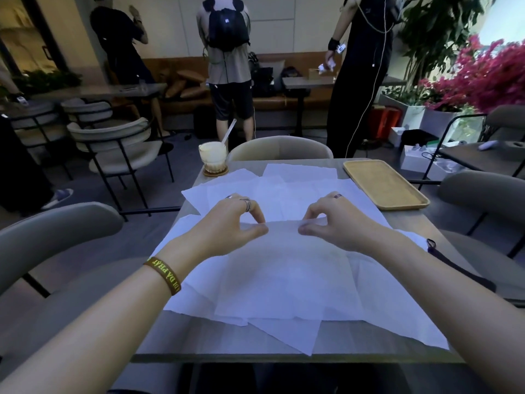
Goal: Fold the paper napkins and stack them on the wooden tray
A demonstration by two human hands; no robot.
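Several white paper napkins (287,194) lie spread and overlapping across the grey table (227,345). The topmost napkin (284,274) lies flat in front of me. My left hand (233,223) pinches its far edge between thumb and fingers. A short way to the right, my right hand (332,220) pinches the same edge. The far edge is lifted slightly off the pile. The wooden tray (383,183) sits at the table's far right corner with nothing on it.
A glass of iced drink (213,157) with a straw stands on a coaster at the far left corner. A dark strap (454,265) lies at the table's right edge. Padded chairs surround the table. Three people stand beyond it.
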